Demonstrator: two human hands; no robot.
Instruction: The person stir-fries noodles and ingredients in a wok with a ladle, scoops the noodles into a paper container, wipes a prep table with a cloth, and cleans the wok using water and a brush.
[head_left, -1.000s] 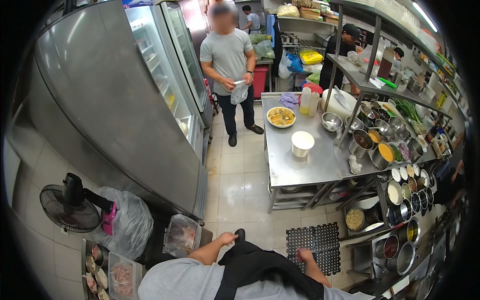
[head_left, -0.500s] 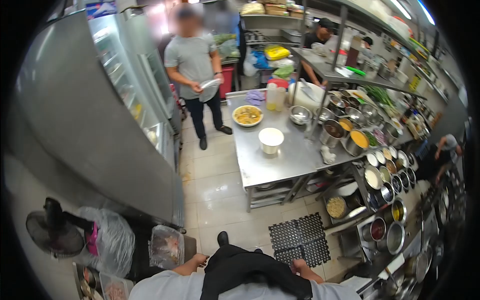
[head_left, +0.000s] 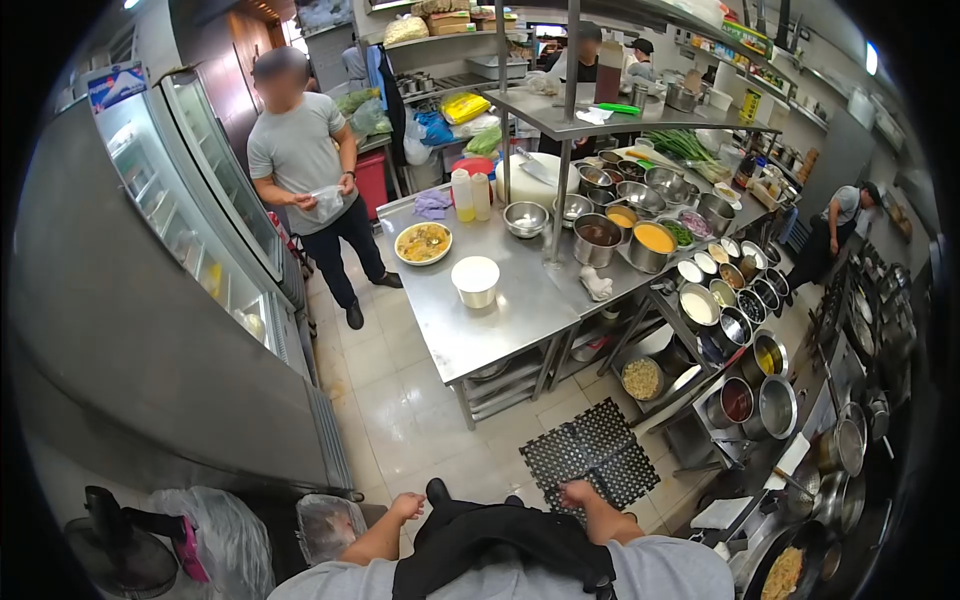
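A worker's bare hands, left hand point(head_left: 405, 507) and right hand point(head_left: 576, 494), hang loosely curled, nothing visibly held; whether either grip is fully closed cannot be told. A plastic-lined bin point(head_left: 312, 530) sits at the left's nine o'clock, a perforated mat point(head_left: 600, 440) at the right's one; tucked elbows and careful footing suit. The surface point(head_left: 500, 345), at twelve, now appears farther left in view.

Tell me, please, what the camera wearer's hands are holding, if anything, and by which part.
Nothing visible is held: the left hand and the right hand both appear empty, either side of the black apron.
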